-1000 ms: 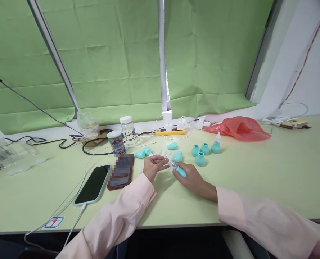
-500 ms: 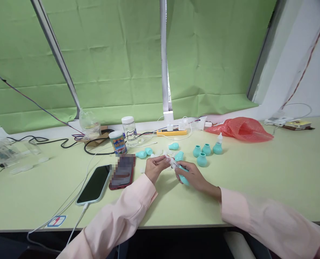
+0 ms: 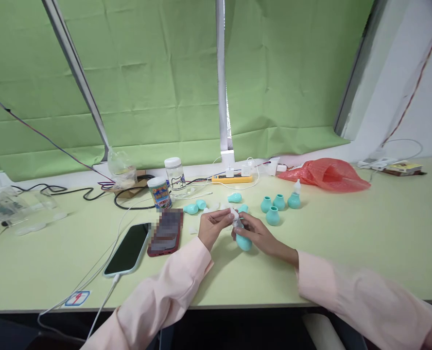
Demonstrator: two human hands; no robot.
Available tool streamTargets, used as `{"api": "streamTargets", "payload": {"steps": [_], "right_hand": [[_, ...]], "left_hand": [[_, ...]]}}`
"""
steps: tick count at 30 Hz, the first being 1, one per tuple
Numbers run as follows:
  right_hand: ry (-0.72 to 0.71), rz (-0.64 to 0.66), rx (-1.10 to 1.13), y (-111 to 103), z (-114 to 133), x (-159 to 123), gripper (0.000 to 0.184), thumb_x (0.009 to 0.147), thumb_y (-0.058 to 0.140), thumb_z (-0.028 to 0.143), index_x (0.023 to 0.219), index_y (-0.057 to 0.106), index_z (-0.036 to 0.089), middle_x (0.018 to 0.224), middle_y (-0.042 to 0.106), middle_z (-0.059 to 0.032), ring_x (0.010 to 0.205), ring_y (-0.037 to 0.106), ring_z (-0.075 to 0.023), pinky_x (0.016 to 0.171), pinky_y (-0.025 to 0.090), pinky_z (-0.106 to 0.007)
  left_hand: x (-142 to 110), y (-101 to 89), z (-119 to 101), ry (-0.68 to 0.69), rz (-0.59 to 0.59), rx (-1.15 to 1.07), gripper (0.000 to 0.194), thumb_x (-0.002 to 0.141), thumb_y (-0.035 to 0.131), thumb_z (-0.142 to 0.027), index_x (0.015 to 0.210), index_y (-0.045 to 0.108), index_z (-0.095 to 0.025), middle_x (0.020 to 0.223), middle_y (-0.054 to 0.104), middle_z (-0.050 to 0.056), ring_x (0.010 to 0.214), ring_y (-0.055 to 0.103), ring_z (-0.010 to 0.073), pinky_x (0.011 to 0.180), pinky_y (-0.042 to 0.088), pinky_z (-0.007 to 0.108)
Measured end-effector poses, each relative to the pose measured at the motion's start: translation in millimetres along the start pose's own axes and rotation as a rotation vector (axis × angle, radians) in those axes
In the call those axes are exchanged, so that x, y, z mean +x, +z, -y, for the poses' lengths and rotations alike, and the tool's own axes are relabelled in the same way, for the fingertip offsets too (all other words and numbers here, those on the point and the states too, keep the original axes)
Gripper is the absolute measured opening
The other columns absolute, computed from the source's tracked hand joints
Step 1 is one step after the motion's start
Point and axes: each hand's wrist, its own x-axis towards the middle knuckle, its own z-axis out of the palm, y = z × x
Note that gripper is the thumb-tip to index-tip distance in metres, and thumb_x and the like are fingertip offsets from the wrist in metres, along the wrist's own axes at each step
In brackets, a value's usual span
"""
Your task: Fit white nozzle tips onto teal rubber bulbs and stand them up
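Note:
My right hand (image 3: 257,233) is closed round a teal rubber bulb (image 3: 244,242), whose round end points down toward me. A whitish translucent nozzle (image 3: 234,215) is pinched in my left hand (image 3: 215,226), at the mouth of the bulb; my fingers partly hide where the two meet. Several teal bulbs (image 3: 272,216) stand upright to the right, and one bulb (image 3: 294,200) there carries a clear nozzle (image 3: 297,186). More bulbs (image 3: 191,209) lie on their sides behind my hands. Small translucent pieces (image 3: 193,230) are scattered beside my left hand.
Two phones, one black-screened (image 3: 127,250) with a cable and one red-cased (image 3: 166,233), lie left. Behind them stand a printed canister (image 3: 160,193) and a clear jar (image 3: 175,176). A yellow power strip (image 3: 232,179) and red plastic bag (image 3: 325,175) line the back.
The bulb in my right hand has tipped more upright, with its round end swinging down and left. My left hand has shifted slightly right, keeping the nozzle at the bulb's mouth.

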Motion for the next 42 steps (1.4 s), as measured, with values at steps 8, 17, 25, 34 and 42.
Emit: {"api": "streamTargets", "payload": {"steps": [8, 17, 25, 34, 42], "right_hand": [[-0.163, -0.416, -0.331, -61, -3, 28, 0.020, 0.065, 0.055, 0.030, 0.080, 0.052, 0.018, 0.080, 0.055, -0.0023, 0.076, 0.051, -0.0155, 0.070, 0.041, -0.030], [-0.004, -0.517, -0.772, -93, -29, 38, 0.025, 0.059, 0.056, 0.025, 0.082, 0.052, 0.018, 0.069, 0.057, -0.0017, 0.060, 0.052, -0.0148, 0.059, 0.041, -0.029], [0.008, -0.496, -0.878, -88, -32, 36, 0.049, 0.060, 0.052, 0.021, 0.106, 0.037, 0.019, 0.076, 0.056, -0.0017, 0.059, 0.054, -0.0132, 0.058, 0.041, -0.025], [-0.026, -0.469, -0.961, -82, -36, 34, 0.047, 0.061, 0.050, 0.020, 0.105, 0.036, 0.019, 0.074, 0.056, -0.0014, 0.061, 0.054, -0.0142, 0.059, 0.041, -0.025], [-0.021, -0.473, -0.962, -78, -34, 33, 0.049, 0.062, 0.050, 0.026, 0.107, 0.032, 0.017, 0.072, 0.055, -0.0004, 0.053, 0.053, -0.0123, 0.053, 0.040, -0.024]], "left_hand": [[5, -12.3, -10, -0.033, -0.029, 0.136, 0.035, 0.062, 0.056, -0.033, 0.088, 0.060, -0.011, 0.092, 0.060, 0.014, 0.079, 0.058, 0.0212, 0.072, 0.044, 0.034], [12, -24.0, 7, 0.256, 0.042, 1.168, 0.031, 0.065, 0.047, -0.021, 0.094, 0.058, -0.017, 0.093, 0.060, 0.007, 0.082, 0.051, 0.0213, 0.072, 0.042, 0.034], [10, -21.9, 18, 0.226, 0.218, 1.636, 0.042, 0.071, 0.046, -0.030, 0.113, 0.042, -0.029, 0.116, 0.039, 0.008, 0.098, 0.037, 0.0264, 0.077, 0.037, 0.040], [14, -23.7, 15, 0.193, 0.212, 1.607, 0.027, 0.071, 0.041, -0.014, 0.092, 0.055, -0.020, 0.087, 0.054, 0.007, 0.088, 0.044, 0.0201, 0.073, 0.038, 0.030], [17, -31.0, 13, 0.202, 0.222, 1.430, 0.044, 0.058, 0.047, -0.009, 0.101, 0.046, -0.020, 0.081, 0.053, 0.003, 0.076, 0.050, 0.0156, 0.065, 0.040, 0.026]]}}
